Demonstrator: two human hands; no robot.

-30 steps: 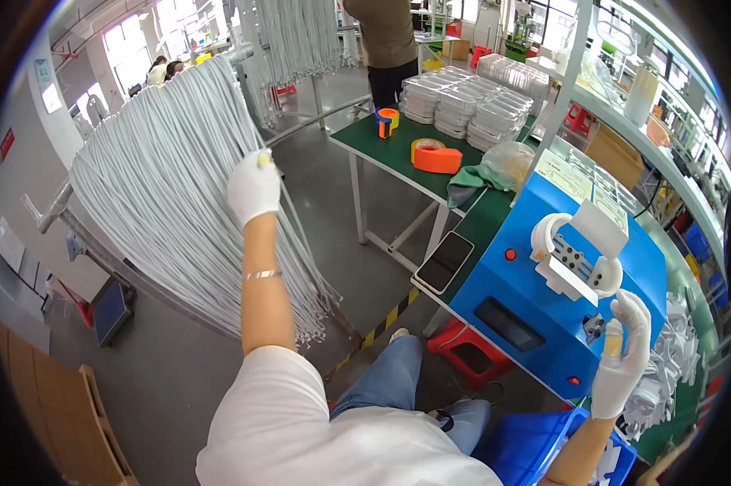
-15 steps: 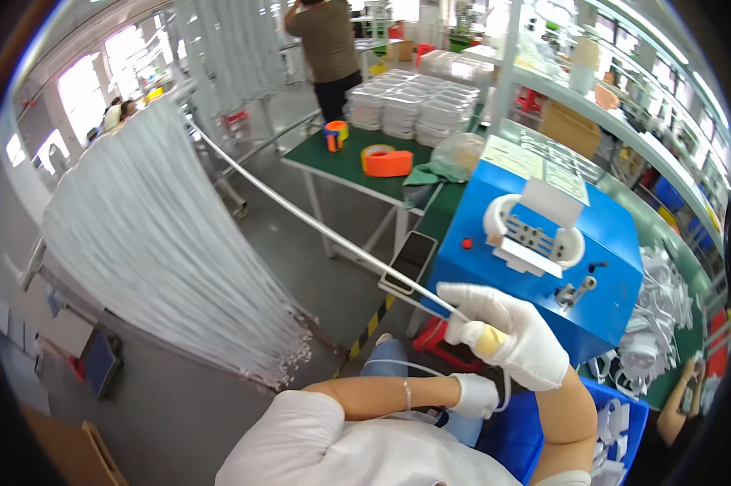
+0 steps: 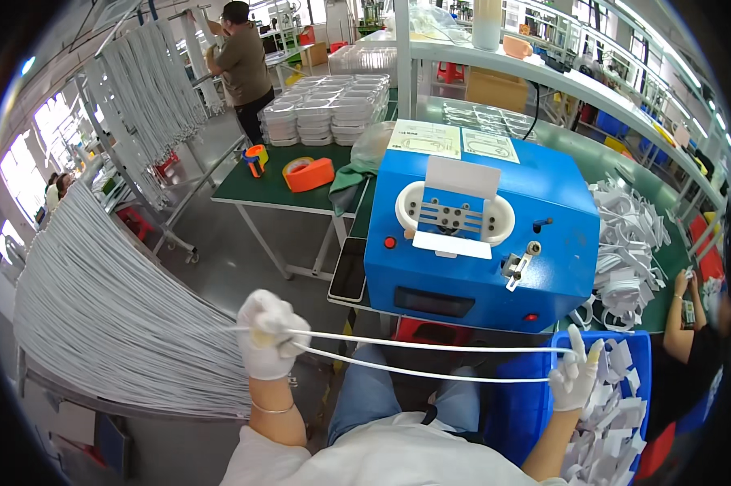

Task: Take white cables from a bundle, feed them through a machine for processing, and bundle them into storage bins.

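Note:
Two strands of a white cable (image 3: 430, 346) stretch across in front of my lap between my gloved hands. My left hand (image 3: 268, 334) is closed in a fist around the cable, beside the hanging bundle of white cables (image 3: 122, 300). On the other side, my right hand (image 3: 573, 379) has the cable's loop at its fingers, some of them pointing up; how the loop sits there is partly hidden. That hand is over the edge of a blue bin (image 3: 521, 405). Beyond the strands stands a blue machine (image 3: 483, 279) with a white curved holder (image 3: 503, 220) on top.
White coiled parts (image 3: 628, 243) lie heaped right of the machine. On the green table (image 3: 260, 182) are orange tape rolls (image 3: 310, 175) and stacked clear trays (image 3: 325, 105). A phone-like device (image 3: 349, 271) lies left of the machine. Another person's arms (image 3: 679, 316) are at the far right.
My left hand has moved left and up from my lap, my right hand right and down from beside the machine. The cable now spans between them in two strands. The view has turned right.

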